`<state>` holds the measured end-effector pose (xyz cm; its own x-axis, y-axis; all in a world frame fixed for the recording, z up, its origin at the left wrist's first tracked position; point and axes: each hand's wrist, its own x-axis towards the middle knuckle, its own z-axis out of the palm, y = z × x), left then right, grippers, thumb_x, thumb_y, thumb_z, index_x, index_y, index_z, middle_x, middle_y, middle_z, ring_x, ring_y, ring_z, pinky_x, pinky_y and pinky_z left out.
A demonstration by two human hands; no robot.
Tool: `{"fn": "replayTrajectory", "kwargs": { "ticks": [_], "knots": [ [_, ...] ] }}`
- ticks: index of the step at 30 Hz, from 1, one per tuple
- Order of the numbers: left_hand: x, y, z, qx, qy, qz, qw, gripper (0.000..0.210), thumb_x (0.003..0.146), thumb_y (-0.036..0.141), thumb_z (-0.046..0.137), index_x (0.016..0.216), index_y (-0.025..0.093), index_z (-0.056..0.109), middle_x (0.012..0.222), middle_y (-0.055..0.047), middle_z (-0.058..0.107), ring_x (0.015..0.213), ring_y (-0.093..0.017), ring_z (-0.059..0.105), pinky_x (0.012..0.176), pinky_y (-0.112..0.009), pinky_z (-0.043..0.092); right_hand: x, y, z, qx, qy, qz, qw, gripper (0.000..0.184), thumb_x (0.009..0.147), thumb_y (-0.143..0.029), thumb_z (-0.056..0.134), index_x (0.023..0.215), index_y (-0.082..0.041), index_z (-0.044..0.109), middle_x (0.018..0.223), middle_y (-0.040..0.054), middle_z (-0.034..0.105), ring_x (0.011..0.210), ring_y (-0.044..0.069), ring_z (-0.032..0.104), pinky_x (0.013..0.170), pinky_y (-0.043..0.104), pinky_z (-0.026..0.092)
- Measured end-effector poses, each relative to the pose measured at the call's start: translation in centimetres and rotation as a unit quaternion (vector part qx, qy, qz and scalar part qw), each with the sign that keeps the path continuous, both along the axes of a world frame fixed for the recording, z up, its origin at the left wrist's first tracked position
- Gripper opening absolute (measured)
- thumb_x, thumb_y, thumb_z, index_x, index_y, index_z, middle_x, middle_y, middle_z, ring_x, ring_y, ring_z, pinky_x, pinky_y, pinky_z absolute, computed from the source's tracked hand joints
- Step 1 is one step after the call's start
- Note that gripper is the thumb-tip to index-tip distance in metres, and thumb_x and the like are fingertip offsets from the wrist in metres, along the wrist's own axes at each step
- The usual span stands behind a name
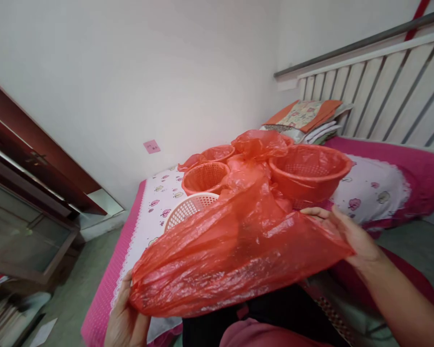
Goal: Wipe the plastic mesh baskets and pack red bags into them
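A thin, translucent red plastic bag (231, 246) is stretched wide between my hands, low in front of my body. My left hand (126, 313) grips its lower left end, fingers curled around the crinkled film. At the opposite end, my right hand (343, 236) pinches the bag's edge, with its thumb and fingers partly behind the film. Behind the bag stands a white perforated basket (184, 212), mostly covered by it. A large red basket (311, 168) lined with red film is beyond my right hand. Another red basket (206, 178) stands farther left.
The baskets rest on a bed with a flowered white and pink cover (159, 193). Crumpled red film (258, 142) lies among them. Folded cloths (305, 118) are stacked near the white slatted headboard (369, 86). A cabinet (25, 231) stands at left; a pink note (152, 146) is on the wall.
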<state>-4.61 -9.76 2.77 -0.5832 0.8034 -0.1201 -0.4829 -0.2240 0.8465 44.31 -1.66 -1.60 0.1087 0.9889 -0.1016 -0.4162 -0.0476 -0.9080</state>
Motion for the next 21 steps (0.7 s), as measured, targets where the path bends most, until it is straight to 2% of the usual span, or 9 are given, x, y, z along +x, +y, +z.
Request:
{"fn": "replayTrajectory", "kwargs": {
  "ticks": [2,4,7,10,13,15,18,19,21],
  "knots": [
    [0.1,-0.2,0.2,0.004,-0.024,-0.003,1.0,0.025,0.079,0.012,0.072,0.102,0.021,0.071,0.096,0.0,0.077,0.086,-0.018,0.075,0.078,-0.025,0.064,-0.1,0.5,0.6,0.028,-0.045,-0.005,0.999,0.068,0.075,-0.084,0.065,0.106,-0.025,0.078,0.113,0.0122,0.078,0.111,0.032,0.073,0.096,0.042,0.058],
    [0.3,-0.5,0.3,0.007,-0.026,-0.004,1.0,0.026,0.076,0.013,0.075,0.1,0.021,0.071,0.094,0.002,0.076,0.079,-0.015,0.074,0.073,-0.023,0.064,-0.4,1.1,1.6,0.079,-0.082,-0.05,0.992,0.068,0.071,-0.082,0.072,0.111,-0.027,0.077,0.122,0.0102,0.076,0.118,0.031,0.069,0.104,0.042,0.054],
    [0.4,-1.1,0.1,0.001,0.002,-0.019,1.0,0.034,0.072,0.016,0.082,0.103,0.022,0.071,0.094,0.003,0.076,0.074,-0.014,0.072,0.068,-0.021,0.064,-1.3,1.6,3.7,0.121,-0.14,-0.074,0.98,0.065,0.07,-0.077,0.078,0.115,-0.031,0.076,0.127,0.0065,0.075,0.119,0.029,0.067,0.102,0.039,0.054],
    [0.3,-1.6,-0.1,0.001,0.038,-0.049,0.998,0.043,0.07,0.02,0.087,0.109,0.024,0.07,0.096,0.001,0.075,0.072,-0.014,0.071,0.065,-0.021,0.063,-2.5,1.4,5.5,0.13,-0.237,-0.01,0.963,0.054,0.067,-0.074,0.082,0.095,-0.028,0.08,0.092,0.0033,0.077,0.086,0.023,0.069,0.075,0.031,0.057],
    [0.1,-2.1,0.1,0.01,0.055,-0.055,0.997,0.048,0.065,0.019,0.09,0.108,0.025,0.07,0.092,0.003,0.073,0.065,-0.011,0.067,0.063,-0.021,0.062,-3.5,0.6,6.3,0.146,-0.298,0.018,0.943,0.048,0.068,-0.07,0.083,0.065,-0.023,0.071,0.061,-0.0021,0.06,0.058,0.013,0.052,0.053,0.024,0.044],
    [0.0,-2.4,0.5,0.009,0.065,-0.037,0.997,0.049,0.06,0.016,0.09,0.105,0.024,0.07,0.087,0.004,0.071,0.062,-0.01,0.065,0.061,-0.019,0.061,-3.7,0.0,6.2,0.149,-0.274,-0.033,0.949,0.049,0.072,-0.068,0.082,0.063,-0.023,0.067,0.062,-0.0024,0.057,0.058,0.012,0.049,0.051,0.022,0.042],
    [-0.2,-2.7,1.3,-0.002,0.084,0.006,0.996,0.05,0.052,0.014,0.091,0.096,0.023,0.07,0.082,0.007,0.067,0.057,-0.007,0.061,0.054,-0.014,0.057,-3.1,-1.0,5.5,0.114,-0.149,-0.13,0.974,0.04,0.073,-0.063,0.084,0.074,-0.026,0.07,0.069,-0.0016,0.064,0.06,0.013,0.056,0.053,0.022,0.048],
    [-0.3,-2.9,1.4,-0.009,0.089,0.013,0.996,0.051,0.049,0.015,0.092,0.094,0.023,0.07,0.081,0.007,0.067,0.056,-0.007,0.06,0.052,-0.014,0.056,-2.7,-1.3,5.2,0.096,-0.11,-0.142,0.979,0.037,0.072,-0.062,0.085,0.075,-0.028,0.07,0.071,-0.0013,0.066,0.06,0.014,0.058,0.053,0.022,0.05],
    [-0.8,-3.3,1.3,-0.037,0.095,0.004,0.995,0.056,0.042,0.017,0.094,0.093,0.023,0.069,0.077,0.005,0.067,0.055,-0.01,0.061,0.051,-0.018,0.057,-1.9,-1.9,4.3,0.056,-0.06,-0.115,0.99,0.036,0.068,-0.06,0.087,0.075,-0.029,0.07,0.071,0.0005,0.07,0.061,0.018,0.064,0.055,0.026,0.055]
  ]
}}
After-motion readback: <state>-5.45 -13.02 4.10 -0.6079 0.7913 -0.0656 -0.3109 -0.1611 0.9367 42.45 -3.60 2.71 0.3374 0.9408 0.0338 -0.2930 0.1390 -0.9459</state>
